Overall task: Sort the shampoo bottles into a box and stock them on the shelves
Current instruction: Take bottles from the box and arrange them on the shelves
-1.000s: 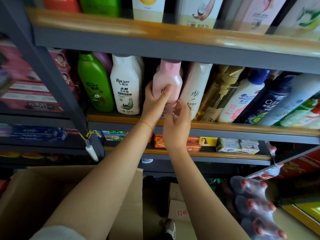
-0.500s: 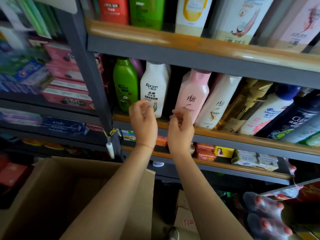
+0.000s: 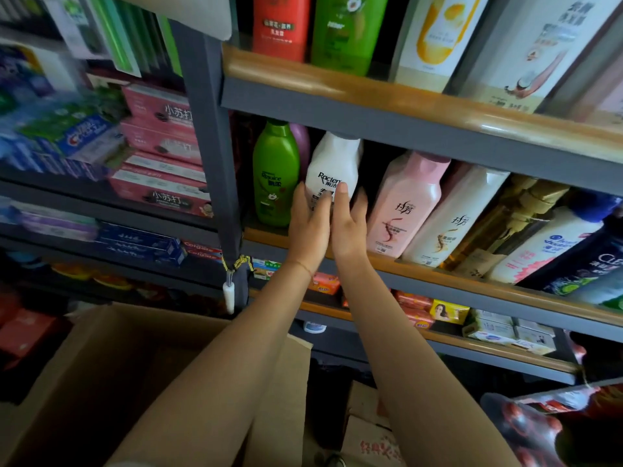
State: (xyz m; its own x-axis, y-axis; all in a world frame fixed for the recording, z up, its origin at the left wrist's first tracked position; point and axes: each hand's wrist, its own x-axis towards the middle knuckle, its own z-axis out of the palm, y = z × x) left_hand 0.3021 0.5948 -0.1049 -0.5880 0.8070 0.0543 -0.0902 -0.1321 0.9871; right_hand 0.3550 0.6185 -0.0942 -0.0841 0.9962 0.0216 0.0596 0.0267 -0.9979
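A white shampoo bottle (image 3: 333, 163) stands on the middle shelf (image 3: 438, 274) between a green bottle (image 3: 275, 173) and a pink bottle (image 3: 404, 203). My left hand (image 3: 308, 227) lies against the white bottle's lower left side. My right hand (image 3: 349, 224) covers its lower front, with the thumb toward its right side. The bottle's base is hidden behind both hands. A second white bottle (image 3: 455, 217) leans right of the pink one. The open cardboard box (image 3: 101, 365) sits below at the left.
A dark shelf post (image 3: 209, 146) with a knotted cord stands left of the green bottle. Toothpaste boxes (image 3: 158, 156) fill the left shelves. More bottles (image 3: 556, 244) lean at the right, soap boxes (image 3: 448, 311) lie one shelf down, and further bottles stand on the shelf above (image 3: 371, 89).
Both hands let go of the pink bottle, drew back, then moved left onto the white bottle. The view has swung left.
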